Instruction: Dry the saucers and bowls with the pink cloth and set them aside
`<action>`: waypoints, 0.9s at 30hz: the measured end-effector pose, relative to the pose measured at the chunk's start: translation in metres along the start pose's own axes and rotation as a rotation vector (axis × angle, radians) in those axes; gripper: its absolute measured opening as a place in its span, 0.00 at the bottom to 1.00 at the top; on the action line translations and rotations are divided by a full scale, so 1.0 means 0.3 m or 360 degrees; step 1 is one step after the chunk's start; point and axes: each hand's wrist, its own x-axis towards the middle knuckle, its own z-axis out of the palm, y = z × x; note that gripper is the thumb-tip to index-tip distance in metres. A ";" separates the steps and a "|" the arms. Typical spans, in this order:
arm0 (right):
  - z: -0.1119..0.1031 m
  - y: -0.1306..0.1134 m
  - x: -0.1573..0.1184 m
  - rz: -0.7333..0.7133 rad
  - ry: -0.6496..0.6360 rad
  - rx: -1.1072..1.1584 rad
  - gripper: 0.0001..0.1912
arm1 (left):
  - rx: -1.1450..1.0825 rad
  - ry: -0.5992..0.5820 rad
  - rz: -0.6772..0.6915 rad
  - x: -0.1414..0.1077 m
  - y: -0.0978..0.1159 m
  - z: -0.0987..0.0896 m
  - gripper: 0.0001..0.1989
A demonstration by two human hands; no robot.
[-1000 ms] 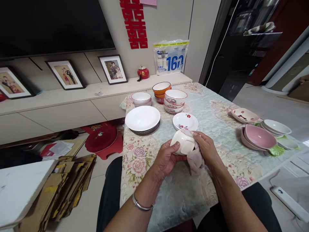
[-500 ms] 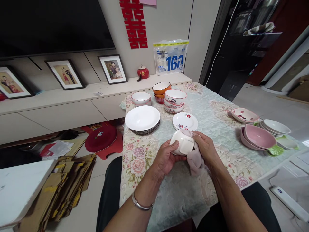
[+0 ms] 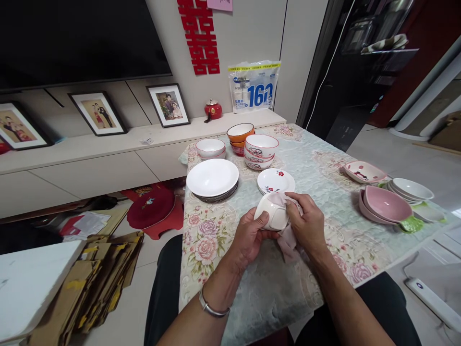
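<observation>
Soft, diffuse indoor light; fairly clear, with wide-angle stretch toward the edges.
The light source is out of view. Small highlights gleam on the white bowl [image 3: 275, 217], a mild sheen on the large white plate [image 3: 212, 177]. The tablecloth [image 3: 268, 288] darkens in soft shadow nearest the person. The television [image 3: 79, 38] reads near-black; small print on the plastic bag [image 3: 254, 91] looks soft.

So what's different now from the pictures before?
The right hand has shifted slightly, its fingers now bent higher over the cloth against the small white dish. The cloth's hanging end has moved a little left. Nothing was let go or newly picked up. The left hand still holds the dish, and the large white plates stayed put.
</observation>
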 end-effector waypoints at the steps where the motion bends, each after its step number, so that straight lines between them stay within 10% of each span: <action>1: -0.005 -0.017 -0.001 -0.0102 0.0015 -0.0025 0.11 | 0.0024 -0.0030 0.0011 -0.002 -0.001 0.003 0.23; 18: -0.051 -0.087 0.007 -0.0319 -0.0041 0.0124 0.06 | 0.0183 -0.0198 0.0267 -0.003 -0.028 0.004 0.21; 24: -0.041 0.004 0.021 0.0321 -0.0033 0.0327 0.08 | 0.0216 -0.0098 0.0308 -0.004 -0.018 0.010 0.17; 27: -0.034 -0.024 0.011 0.0186 0.0005 0.0268 0.07 | 0.0211 -0.0077 0.0301 0.000 -0.014 0.008 0.18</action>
